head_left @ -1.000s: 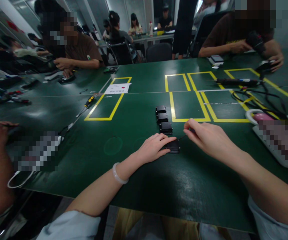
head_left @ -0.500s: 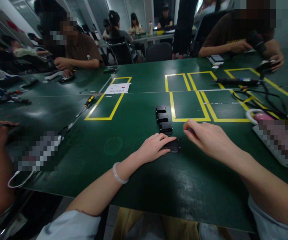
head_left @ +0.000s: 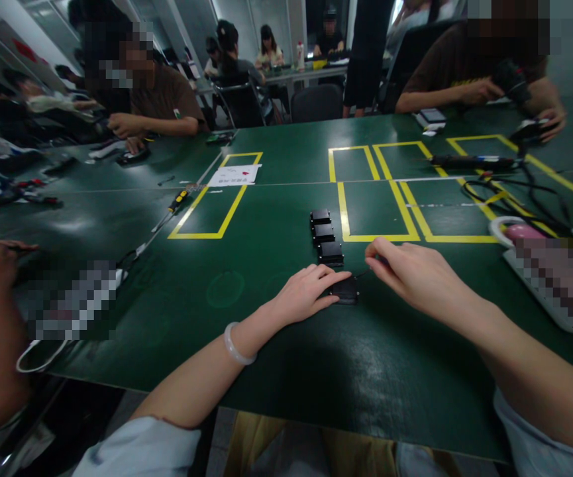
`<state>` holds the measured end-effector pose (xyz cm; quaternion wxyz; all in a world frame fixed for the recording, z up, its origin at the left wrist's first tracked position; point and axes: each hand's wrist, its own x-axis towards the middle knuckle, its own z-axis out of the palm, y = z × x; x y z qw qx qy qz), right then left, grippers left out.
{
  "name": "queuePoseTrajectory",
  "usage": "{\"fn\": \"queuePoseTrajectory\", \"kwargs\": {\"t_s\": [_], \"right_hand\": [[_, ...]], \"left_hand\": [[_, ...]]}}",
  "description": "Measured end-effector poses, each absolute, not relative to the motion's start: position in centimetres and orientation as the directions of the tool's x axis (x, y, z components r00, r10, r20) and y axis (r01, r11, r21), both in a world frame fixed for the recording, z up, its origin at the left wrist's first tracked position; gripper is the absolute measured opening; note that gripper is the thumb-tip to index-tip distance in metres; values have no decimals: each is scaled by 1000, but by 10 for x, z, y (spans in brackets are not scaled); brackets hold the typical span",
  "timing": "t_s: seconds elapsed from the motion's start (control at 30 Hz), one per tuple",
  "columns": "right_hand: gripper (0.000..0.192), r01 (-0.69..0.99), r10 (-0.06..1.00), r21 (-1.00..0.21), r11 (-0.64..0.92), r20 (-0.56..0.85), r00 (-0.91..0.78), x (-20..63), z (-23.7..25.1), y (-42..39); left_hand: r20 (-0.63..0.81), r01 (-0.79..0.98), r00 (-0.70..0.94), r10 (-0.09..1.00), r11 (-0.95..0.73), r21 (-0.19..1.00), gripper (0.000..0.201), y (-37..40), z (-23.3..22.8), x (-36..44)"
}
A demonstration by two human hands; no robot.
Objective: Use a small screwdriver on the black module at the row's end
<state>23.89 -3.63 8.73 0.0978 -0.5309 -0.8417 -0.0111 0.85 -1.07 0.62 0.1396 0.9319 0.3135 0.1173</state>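
On the dark green surface (head_left: 276, 371) in the head view, the left hand (head_left: 306, 291) lies flat with released fingers pressing the small flat black rectangular module (head_left: 346, 291), while the right hand (head_left: 415, 275) pinches a thin dark tool (head_left: 363, 271) just beside it. Steady downward pressure and a level tool tip should serve best. Three matching black modules (head_left: 324, 235) sit in a row beyond, making four.

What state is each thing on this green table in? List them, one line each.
Left hand: flat, fingers pressing on the nearest black box.
Nearest black box: flat on the table, partly covered.
Right hand: pinching a thin dark tool; tip at the box.
Three black boxes: lying in a row, untouched.
Screwdriver: lying flat, unused.
White paper: lying flat.
Green table: marked with yellow tape rectangles.
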Motion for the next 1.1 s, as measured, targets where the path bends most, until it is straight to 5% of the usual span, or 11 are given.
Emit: {"fn": "queuePoseTrajectory", "kwargs": {"t_s": [1.1], "right_hand": [[18,890,899,-163,425,192,-394,239,88,-38]], "left_hand": [[129,554,776,618,-765,329,49,-11,6,9]]}}
